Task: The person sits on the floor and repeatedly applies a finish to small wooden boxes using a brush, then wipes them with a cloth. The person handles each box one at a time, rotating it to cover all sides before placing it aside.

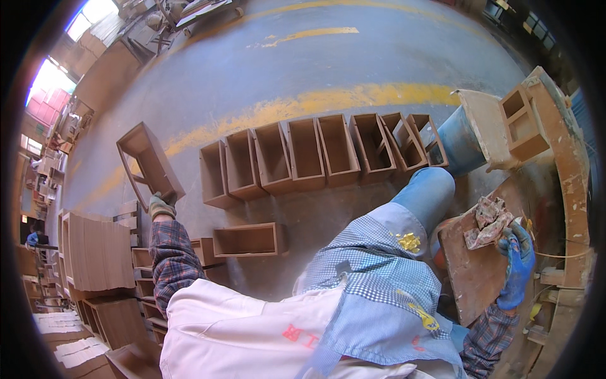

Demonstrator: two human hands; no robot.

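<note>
My left hand [163, 205], in a grey-green work glove, is closed on the lower edge of an open brown wooden box [165, 175], which it holds tilted at the left. My right hand [519, 262] wears a blue glove and is at the right. Its fingers are curled together; what they hold, if anything, is too small to make out. Just beside these fingers, a crumpled, stained rag [490, 222] lies on a worn brown board [464, 271].
A row of several open wooden boxes [307, 151] stands on the floor ahead. Another box [246, 241] lies nearer. Stacked panels [98, 252] are at the left. On the right, a small divided box [522, 123] sits on a stand above a blue drum [456, 142].
</note>
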